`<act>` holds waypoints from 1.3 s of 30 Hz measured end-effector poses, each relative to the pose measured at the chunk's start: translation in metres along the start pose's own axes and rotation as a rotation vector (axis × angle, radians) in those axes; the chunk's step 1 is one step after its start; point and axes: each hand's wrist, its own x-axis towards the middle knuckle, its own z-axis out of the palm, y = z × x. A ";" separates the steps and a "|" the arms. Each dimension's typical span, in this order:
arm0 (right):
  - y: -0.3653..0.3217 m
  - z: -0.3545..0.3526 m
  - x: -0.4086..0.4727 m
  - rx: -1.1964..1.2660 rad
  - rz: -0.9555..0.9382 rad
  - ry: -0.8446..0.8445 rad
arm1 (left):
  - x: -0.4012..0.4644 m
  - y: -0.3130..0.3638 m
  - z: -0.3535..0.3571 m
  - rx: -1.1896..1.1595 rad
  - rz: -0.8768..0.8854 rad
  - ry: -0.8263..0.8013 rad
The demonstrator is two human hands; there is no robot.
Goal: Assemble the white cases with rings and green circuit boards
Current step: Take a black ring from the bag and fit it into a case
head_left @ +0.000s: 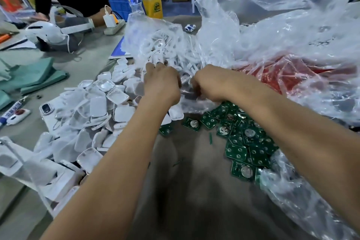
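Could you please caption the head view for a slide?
Both hands reach into a clear bag between white cases and green boards.

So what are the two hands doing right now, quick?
Left hand: fingers curled, gripping the crinkly clear plastic bag of white rings.
Right hand: fingers curled, gripping the same bag's edge.

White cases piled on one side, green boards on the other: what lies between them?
In the head view, only the left forearm crosses bare grey tabletop between them.
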 end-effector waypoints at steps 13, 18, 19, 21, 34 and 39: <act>0.011 -0.003 0.001 0.047 0.034 0.126 | 0.015 -0.004 -0.014 -0.259 -0.018 0.335; 0.031 -0.026 -0.014 0.656 0.122 0.686 | 0.010 0.013 -0.021 -0.412 0.059 0.237; 0.034 -0.028 -0.019 0.758 0.124 0.712 | 0.006 0.023 -0.024 -0.504 0.109 0.252; 0.041 -0.030 -0.033 0.906 0.108 0.688 | -0.002 0.045 -0.030 -0.831 0.154 0.200; 0.135 -0.034 -0.196 0.622 0.404 -0.111 | -0.052 0.161 0.021 -1.132 0.287 -0.448; 0.131 -0.014 -0.225 0.210 0.530 -0.288 | -0.075 0.187 0.032 -1.290 0.270 -0.494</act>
